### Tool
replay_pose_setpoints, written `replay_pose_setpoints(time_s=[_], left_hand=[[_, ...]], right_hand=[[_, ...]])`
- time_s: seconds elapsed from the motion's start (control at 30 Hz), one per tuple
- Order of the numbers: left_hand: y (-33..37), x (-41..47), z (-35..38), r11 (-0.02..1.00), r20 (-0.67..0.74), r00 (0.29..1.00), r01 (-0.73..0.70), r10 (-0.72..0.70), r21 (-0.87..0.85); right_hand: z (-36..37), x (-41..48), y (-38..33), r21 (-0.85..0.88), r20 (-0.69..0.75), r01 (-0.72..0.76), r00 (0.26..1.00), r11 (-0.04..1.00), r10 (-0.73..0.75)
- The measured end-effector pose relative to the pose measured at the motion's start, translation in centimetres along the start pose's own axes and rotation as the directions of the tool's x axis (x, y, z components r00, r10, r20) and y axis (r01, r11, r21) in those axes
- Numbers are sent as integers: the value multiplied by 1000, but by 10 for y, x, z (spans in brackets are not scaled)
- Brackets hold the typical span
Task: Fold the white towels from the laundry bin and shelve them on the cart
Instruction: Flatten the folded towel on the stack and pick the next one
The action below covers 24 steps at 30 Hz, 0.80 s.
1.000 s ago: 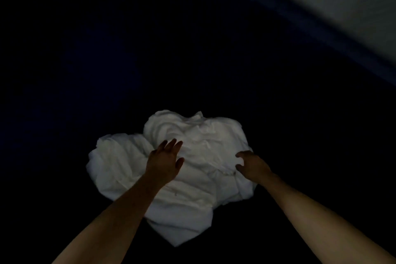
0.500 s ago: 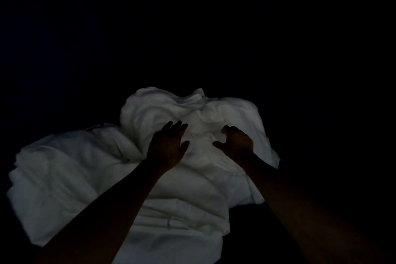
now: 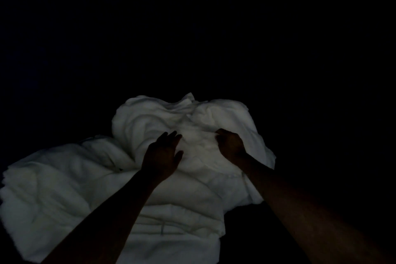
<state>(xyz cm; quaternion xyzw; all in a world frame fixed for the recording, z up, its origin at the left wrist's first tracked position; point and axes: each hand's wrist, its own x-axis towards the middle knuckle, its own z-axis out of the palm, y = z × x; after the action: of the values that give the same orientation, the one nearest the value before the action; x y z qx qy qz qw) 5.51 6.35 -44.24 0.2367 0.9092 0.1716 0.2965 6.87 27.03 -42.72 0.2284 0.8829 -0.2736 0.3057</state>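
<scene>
rumpled heap of white cloth towels (image 3: 64, 188), dark all round — left hand (image 3: 162, 156) rests on it, fingers straight; right hand (image 3: 230, 144) pinches a fold.

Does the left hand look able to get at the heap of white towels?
Likely yes: the left hand is right over the white towels, fingers straight, with nothing between; the right hand beside it leaves the way free.

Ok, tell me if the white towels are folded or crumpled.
Crumpled. The white towels lie in a loose, wrinkled heap with uneven bulges and creases.
</scene>
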Motion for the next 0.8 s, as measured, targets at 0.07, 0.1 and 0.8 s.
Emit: replay_pose_setpoints(time_s=[0.07, 0.1, 0.8], left_hand=[[14, -5, -17, 998, -8, 1000, 0, -1, -61], [24, -10, -29, 993, -10, 1000, 19, -21, -120], [261, -168, -297, 972, -252, 966, -115, 61, -203]], right_hand=[[-20, -12, -3, 176, -21, -13, 1000, 984, 17], [-30, -21, -8, 225, -33, 0, 999, 974, 7], [-302, -324, -118, 118, -268, 455, 870, 882, -413]])
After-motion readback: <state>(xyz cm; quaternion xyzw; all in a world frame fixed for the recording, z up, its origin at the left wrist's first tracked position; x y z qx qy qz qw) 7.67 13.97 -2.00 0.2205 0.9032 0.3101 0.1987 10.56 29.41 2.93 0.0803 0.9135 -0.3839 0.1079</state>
